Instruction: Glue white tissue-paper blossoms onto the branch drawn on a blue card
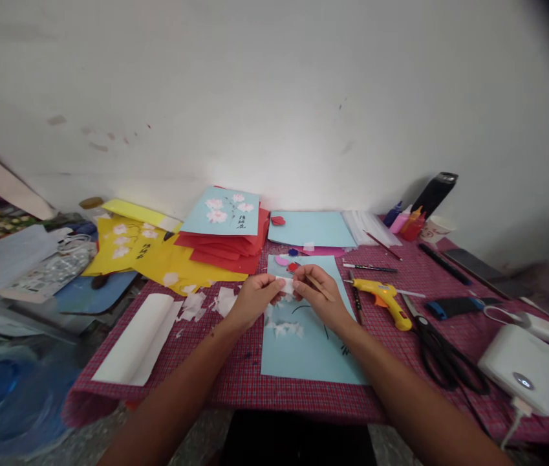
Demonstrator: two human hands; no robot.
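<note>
My left hand [257, 296] pinches one side of a small piece of white paper [284, 285] between thumb and fingers. The other side is pinched by my right hand [322, 299], which also has a thin light-brown stick [319, 287] tucked between its fingers; its tip is hidden. Both hands are above a light-blue sheet [303, 359] with black brush lines and crumpled white paper petals [286, 329] on it. Just beyond the fingers are small pink [281, 260], red [293, 266] and dark-blue [293, 252] paint blobs or caps.
Torn white scraps [193, 305] and a folded white sheet [133, 343] lie left. Behind are yellow flower sheets [133, 249] and a red paper stack [226, 249]. To the right are a yellow glue gun [385, 299], black scissors [441, 353] and a white power bank [524, 369].
</note>
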